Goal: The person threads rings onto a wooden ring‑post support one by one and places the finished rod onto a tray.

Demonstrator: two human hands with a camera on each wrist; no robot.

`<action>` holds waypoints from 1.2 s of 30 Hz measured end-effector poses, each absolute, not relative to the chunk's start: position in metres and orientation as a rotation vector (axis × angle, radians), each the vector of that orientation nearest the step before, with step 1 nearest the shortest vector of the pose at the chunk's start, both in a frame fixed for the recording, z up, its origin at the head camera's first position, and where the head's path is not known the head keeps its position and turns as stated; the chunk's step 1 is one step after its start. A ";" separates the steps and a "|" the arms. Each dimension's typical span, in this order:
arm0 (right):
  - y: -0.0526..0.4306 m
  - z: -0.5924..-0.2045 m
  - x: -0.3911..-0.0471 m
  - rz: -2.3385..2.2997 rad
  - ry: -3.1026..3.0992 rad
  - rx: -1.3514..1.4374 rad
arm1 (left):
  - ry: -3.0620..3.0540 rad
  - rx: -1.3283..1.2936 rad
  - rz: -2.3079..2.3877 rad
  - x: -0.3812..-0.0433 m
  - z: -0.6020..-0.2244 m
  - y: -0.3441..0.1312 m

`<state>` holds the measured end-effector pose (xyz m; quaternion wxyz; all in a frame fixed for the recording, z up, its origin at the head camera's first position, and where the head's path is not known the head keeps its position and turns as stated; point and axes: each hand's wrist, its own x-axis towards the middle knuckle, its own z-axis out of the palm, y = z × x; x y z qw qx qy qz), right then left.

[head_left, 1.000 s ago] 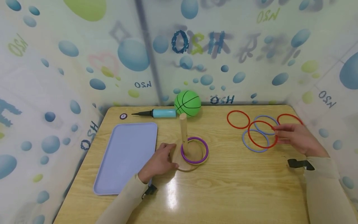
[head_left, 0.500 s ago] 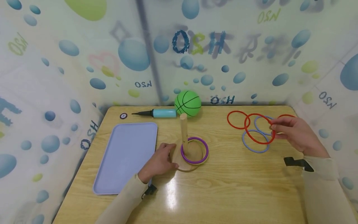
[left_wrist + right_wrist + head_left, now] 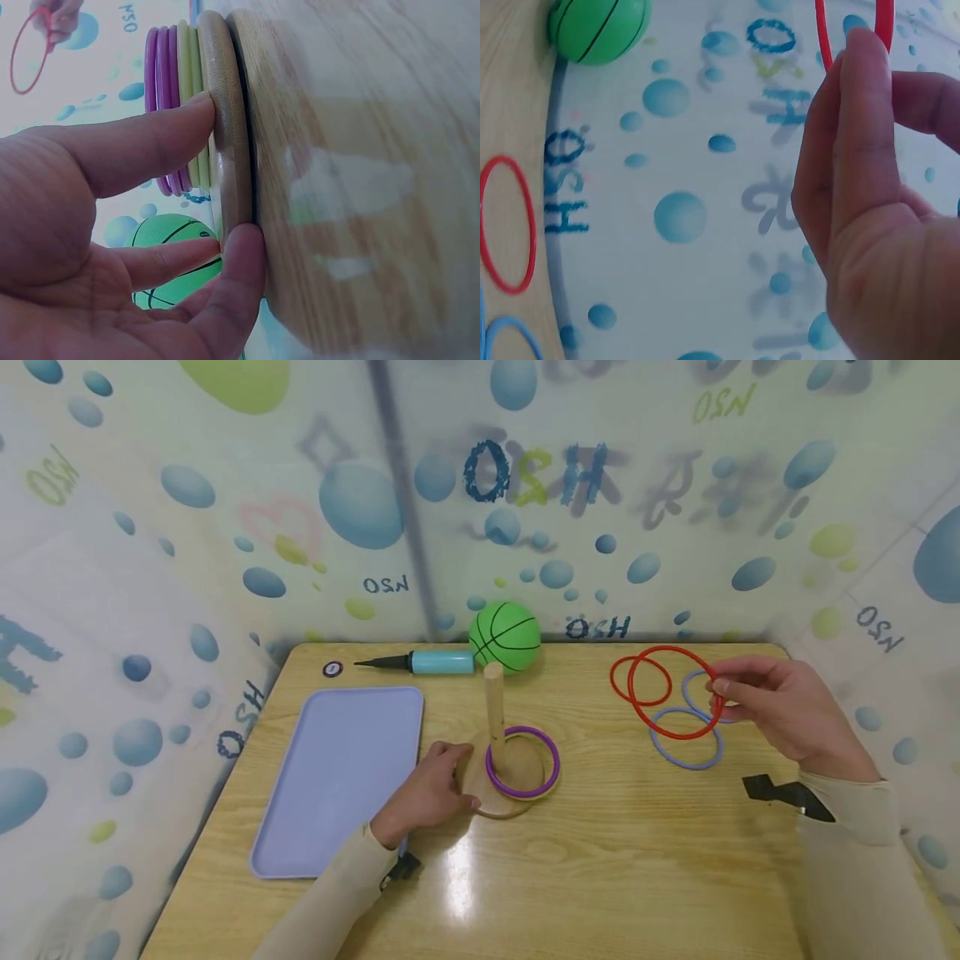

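In the head view my left hand point(image 3: 427, 789) grips the near-left edge of a round wooden ring-toss stand point(image 3: 495, 710), its peg upright. The left wrist view shows thumb and fingers around the rim of the base point(image 3: 232, 165). Stacked on that base are several purple and yellow rings; from above only the top purple ring point(image 3: 557, 768) shows clearly. Off to the right, my right hand point(image 3: 787, 718) pinches a red ring point(image 3: 678, 737) between thumb and fingers, raised above the table. Under it lie two blue rings point(image 3: 686, 767) and another red ring point(image 3: 617, 687).
A pale lilac tray point(image 3: 345, 785) lies at the left of the table. Along the back are a green ball point(image 3: 505, 637), a blue pump point(image 3: 442, 662) with a black nozzle, and a small dark disc point(image 3: 332, 669). Patterned walls enclose the table.
My right hand has lifted the red ring and carried it left and up in the head view. The left hand and the stand have stayed in place.
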<state>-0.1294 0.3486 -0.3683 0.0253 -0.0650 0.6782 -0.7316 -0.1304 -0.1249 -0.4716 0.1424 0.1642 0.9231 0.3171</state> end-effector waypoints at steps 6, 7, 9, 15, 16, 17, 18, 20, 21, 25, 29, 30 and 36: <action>0.323 -0.358 -0.129 -2.419 1.907 -0.425 | 2.682 0.479 0.905 -0.131 -0.471 -0.124; 0.318 -0.357 -0.129 -2.430 1.893 -0.452 | 2.682 0.476 0.908 -0.130 -0.471 -0.124; 0.306 -0.354 -0.128 -2.445 1.860 -0.474 | 2.679 0.472 0.914 -0.129 -0.472 -0.126; 0.276 -0.346 -0.127 -2.461 1.778 -0.518 | 2.670 0.467 0.929 -0.127 -0.473 -0.128; 0.270 -0.344 -0.127 -2.464 1.770 -0.528 | 2.672 0.469 0.931 -0.128 -0.473 -0.128; 0.265 -0.342 -0.127 -2.469 1.773 -0.535 | 2.673 0.471 0.932 -0.128 -0.473 -0.128; 0.259 -0.340 -0.127 -2.474 1.769 -0.542 | 2.675 0.474 0.931 -0.129 -0.473 -0.128; 0.249 -0.336 -0.128 -2.486 1.766 -0.544 | 2.678 0.479 0.931 -0.130 -0.473 -0.127; 0.243 -0.335 -0.128 -2.491 1.769 -0.540 | 2.677 0.483 0.927 -0.130 -0.473 -0.127; 0.225 -0.330 -0.132 -2.481 1.742 -0.551 | 2.668 0.497 0.923 -0.131 -0.473 -0.128; 0.212 -0.329 -0.137 -2.426 1.732 -0.538 | 2.664 0.511 0.915 -0.130 -0.474 -0.126; 0.208 -0.329 -0.139 -2.411 1.736 -0.525 | 2.666 0.511 0.912 -0.130 -0.474 -0.126; 0.188 -0.337 -0.153 -2.356 1.749 -0.448 | 2.671 0.497 0.915 -0.131 -0.471 -0.126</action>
